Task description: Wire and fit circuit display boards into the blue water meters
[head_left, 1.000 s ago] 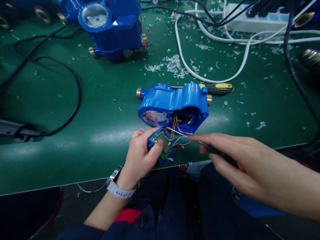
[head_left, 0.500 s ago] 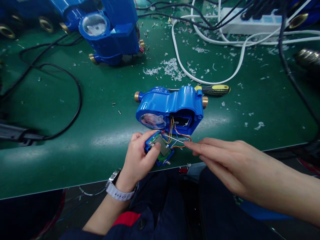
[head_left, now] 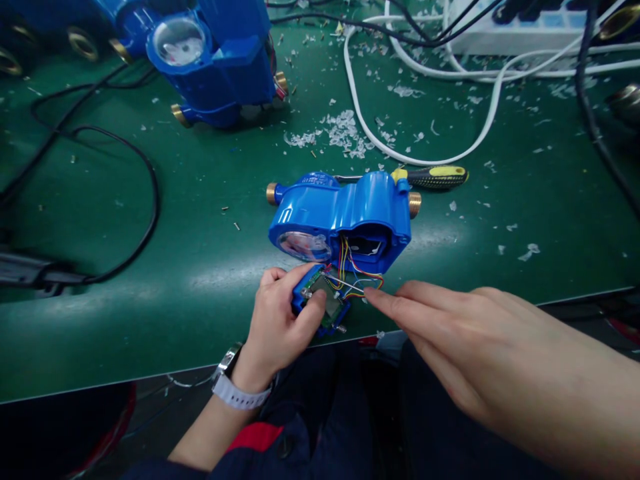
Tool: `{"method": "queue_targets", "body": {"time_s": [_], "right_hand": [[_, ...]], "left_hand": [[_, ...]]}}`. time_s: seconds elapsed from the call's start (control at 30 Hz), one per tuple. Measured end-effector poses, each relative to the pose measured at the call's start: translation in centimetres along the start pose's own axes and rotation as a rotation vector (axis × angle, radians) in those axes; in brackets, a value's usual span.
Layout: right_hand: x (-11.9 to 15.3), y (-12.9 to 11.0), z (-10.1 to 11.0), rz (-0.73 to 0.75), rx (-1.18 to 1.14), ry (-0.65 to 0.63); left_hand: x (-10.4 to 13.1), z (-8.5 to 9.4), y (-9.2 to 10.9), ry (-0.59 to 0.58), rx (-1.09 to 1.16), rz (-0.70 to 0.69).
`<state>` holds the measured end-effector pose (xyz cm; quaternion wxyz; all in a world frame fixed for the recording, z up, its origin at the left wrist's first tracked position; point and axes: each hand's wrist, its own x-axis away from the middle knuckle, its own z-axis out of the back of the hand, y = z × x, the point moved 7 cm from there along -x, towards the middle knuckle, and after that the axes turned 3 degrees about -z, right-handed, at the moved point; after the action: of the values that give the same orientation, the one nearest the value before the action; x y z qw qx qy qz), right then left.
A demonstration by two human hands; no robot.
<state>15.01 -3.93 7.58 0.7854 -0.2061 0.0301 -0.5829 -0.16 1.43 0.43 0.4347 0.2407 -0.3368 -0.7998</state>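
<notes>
My left hand (head_left: 285,317) is closed on a small circuit board (head_left: 332,301) with a grey display, set in a blue housing; the thumb presses on its face. Between the fingertips of my right hand (head_left: 440,333) is a thin silvery tool (head_left: 345,283), its tip on the board's upper edge; the rest of it is hidden in the hand. Thin coloured wires (head_left: 373,275) run from the board into the open cavity of a blue water meter (head_left: 345,207), which lies just beyond both hands. The meter has brass threaded ends and a round clear window.
Behind the meter lies a screwdriver (head_left: 440,177) with a black and yellow handle. Another blue meter (head_left: 220,73) stands at the back left. White cable (head_left: 425,162), a power strip (head_left: 520,33) and plastic scraps (head_left: 345,130) are at the back; a black cable (head_left: 155,193) loops on the left.
The view has shifted slightly. My right hand has come a little closer to the board, and the tool's tip is slightly further over its edge. My left hand keeps its grip.
</notes>
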Motion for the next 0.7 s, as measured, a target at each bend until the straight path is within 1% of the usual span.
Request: {"method": "queue_targets", "body": {"time_s": [0.13,0.27,0.37,0.47,0.53,0.63,0.7], "right_hand": [[-0.2,-1.7,0.5,0.096,0.232,0.0],[-0.1,-2.6,-0.2,0.136,0.346,0.003],[-0.1,-2.6,-1.0,0.124,0.375,0.032],[-0.1,-2.3,-1.4,0.093,0.336,0.075],[0.0,-2.4,-1.7,0.099,0.326,0.096],[0.5,-2.9,-2.4,0.137,0.408,0.102],[0.9,-3.2,-2.8,0.129,0.475,0.115]], "left_hand": [[0.0,0.1,0.5,0.018,-0.038,-0.07],[-0.1,0.0,0.4,0.017,-0.058,-0.088],[-0.2,-0.1,0.3,0.01,-0.063,-0.076],[-0.3,-0.2,0.1,0.001,-0.066,-0.061],[-0.2,-0.3,0.0,0.0,-0.065,-0.052],[-0.1,-0.3,-0.3,0.004,-0.061,-0.034],[0.0,-0.4,-0.4,0.002,-0.059,-0.02]]}}
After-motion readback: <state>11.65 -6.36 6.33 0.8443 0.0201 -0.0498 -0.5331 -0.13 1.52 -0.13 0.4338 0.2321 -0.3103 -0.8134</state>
